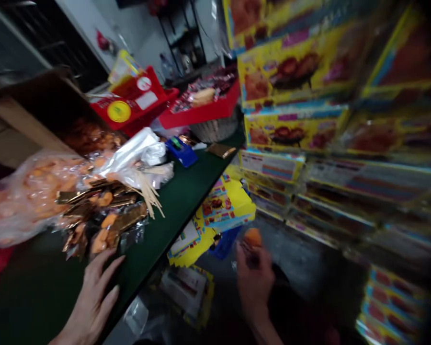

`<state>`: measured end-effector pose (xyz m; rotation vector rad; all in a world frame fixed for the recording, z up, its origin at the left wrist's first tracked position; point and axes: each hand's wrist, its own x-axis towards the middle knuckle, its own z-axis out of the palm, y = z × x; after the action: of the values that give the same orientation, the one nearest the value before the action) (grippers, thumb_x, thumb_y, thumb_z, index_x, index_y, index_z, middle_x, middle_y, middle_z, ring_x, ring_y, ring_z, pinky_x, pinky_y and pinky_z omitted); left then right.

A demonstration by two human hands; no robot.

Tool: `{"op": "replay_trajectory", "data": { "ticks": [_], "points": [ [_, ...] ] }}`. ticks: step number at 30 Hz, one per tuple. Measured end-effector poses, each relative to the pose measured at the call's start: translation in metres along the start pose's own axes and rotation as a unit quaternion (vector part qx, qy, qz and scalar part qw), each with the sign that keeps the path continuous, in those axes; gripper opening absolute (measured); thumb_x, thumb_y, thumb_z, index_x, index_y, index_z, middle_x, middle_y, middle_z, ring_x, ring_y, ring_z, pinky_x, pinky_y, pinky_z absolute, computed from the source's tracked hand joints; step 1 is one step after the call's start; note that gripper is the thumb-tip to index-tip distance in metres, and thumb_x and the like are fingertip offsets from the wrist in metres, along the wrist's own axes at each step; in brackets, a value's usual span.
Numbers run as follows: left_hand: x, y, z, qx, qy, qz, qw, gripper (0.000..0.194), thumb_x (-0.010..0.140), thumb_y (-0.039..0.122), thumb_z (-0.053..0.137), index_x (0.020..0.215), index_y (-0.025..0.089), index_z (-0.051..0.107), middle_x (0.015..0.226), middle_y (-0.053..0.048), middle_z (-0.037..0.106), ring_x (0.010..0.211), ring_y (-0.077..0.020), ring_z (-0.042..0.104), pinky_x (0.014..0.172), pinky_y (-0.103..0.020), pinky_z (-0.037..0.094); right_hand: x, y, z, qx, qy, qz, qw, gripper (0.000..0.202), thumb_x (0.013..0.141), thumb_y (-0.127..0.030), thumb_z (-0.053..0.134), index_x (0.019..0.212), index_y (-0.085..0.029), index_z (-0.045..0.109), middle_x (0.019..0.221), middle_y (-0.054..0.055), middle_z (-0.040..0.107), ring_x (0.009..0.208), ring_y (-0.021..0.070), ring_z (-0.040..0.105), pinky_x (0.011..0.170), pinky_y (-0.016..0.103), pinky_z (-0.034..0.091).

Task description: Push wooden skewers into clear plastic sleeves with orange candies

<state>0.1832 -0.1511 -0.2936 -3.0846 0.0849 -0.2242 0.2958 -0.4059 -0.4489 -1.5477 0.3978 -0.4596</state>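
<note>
- R hand (253, 278): near right, off table edge, gripping a blurry orange piece (253, 237)
- L hand (91, 292): near left, fingers spread wide on green table (190, 184), tips by gold packets (131, 218); can't tell if touching
- Mid-table: thin sticks (151, 194), w/ clear bag (39, 182) to left
- Farther: blue tape dispenser (182, 153), nr table's R edge
- Far: red tray (201, 115); yellow boxes (258, 79) stacked to R

A green-topped desk (181, 191) runs diagonally across a dim room, its far end reaching toward a pale, bluish-grey wall (136, 28). Against that wall stands a dark open rack (185, 37). At upper left is a dark, barred panel (53, 45), perhaps a door or window; blur hides which. The grey floor (290, 244) lies in shadow.
</note>
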Motion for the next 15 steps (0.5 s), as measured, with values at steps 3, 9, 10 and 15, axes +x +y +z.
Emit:
{"op": "replay_trajectory", "data": {
  "ticks": [3,9,10,15],
  "points": [
    [-0.005,-0.005,0.005,-0.025,0.035,0.015,0.999,0.038,0.086,0.031,0.037,0.124,0.027,0.037,0.133,-0.008,0.033,0.122,-0.0293,0.031,0.097,-0.049,0.033,0.004,-0.072,-0.021,0.025,-0.033,-0.169,0.985,0.013,0.073,-0.025,0.06,0.068,-0.018,0.05,0.084,0.003,0.048,0.081,0.0161,0.05,0.069,0.029,0.039],
    [-0.014,0.002,-0.002,-0.06,0.015,-0.006,0.998,0.038,0.086,0.033,0.041,0.121,0.02,0.043,0.124,-0.012,0.043,0.115,-0.0271,0.037,0.09,-0.045,0.037,-0.031,-0.154,0.024,0.029,-0.18,-0.337,0.924,0.015,0.077,-0.022,0.054,0.064,-0.019,0.047,0.085,0.004,0.049,0.082,0.0173,0.05,0.071,0.031,0.039],
    [-0.016,0.004,-0.004,-0.068,0.016,-0.014,0.997,0.038,0.085,0.034,0.041,0.121,0.019,0.044,0.124,-0.012,0.044,0.115,-0.0273,0.037,0.09,-0.046,0.036,-0.037,-0.16,0.038,0.024,-0.197,-0.343,0.918,0.016,0.077,-0.023,0.053,0.063,-0.02,0.045,0.082,0.004,0.048,0.08,0.0177,0.05,0.07,0.031,0.039],
    [-0.022,0.01,-0.013,-0.099,0.004,-0.051,0.994,0.043,0.081,0.034,0.047,0.121,0.02,0.043,0.125,-0.012,0.042,0.118,-0.0296,0.031,0.092,-0.05,0.032,-0.048,-0.187,0.111,-0.039,-0.249,-0.339,0.906,0.016,0.074,-0.024,0.05,0.061,-0.02,0.041,0.078,0.004,0.045,0.075,0.0178,0.047,0.068,0.032,0.04]
  ]
}}
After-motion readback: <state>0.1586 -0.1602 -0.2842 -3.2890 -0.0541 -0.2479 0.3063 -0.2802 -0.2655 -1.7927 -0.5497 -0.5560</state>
